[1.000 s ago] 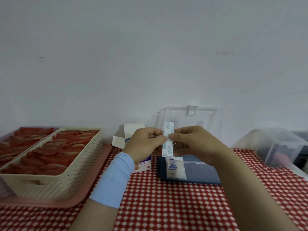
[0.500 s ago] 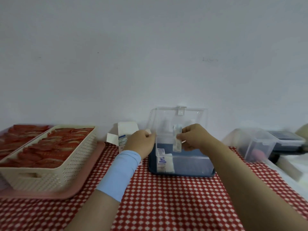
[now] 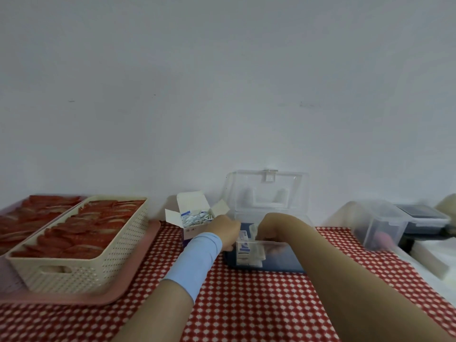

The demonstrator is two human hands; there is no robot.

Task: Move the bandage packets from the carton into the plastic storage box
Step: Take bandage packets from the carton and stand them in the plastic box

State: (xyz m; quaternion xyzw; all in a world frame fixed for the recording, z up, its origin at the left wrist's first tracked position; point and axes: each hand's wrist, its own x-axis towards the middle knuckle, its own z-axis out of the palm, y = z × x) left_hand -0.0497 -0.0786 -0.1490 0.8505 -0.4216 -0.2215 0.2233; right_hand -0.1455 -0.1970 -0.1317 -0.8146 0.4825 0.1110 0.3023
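At the left end of the box [image 3: 283,266], the right hand [image 3: 274,227] is down among stacked packets [image 3: 248,255], the left hand [image 3: 225,232] at the rim beside the carton [image 3: 195,230], both grips too hidden to tell.

Left hand [image 3: 225,233] let go of bandage packet [image 3: 252,228], dropped to box's left edge. Right hand [image 3: 270,229] lowered packet from chest height into plastic storage box [image 3: 278,266].
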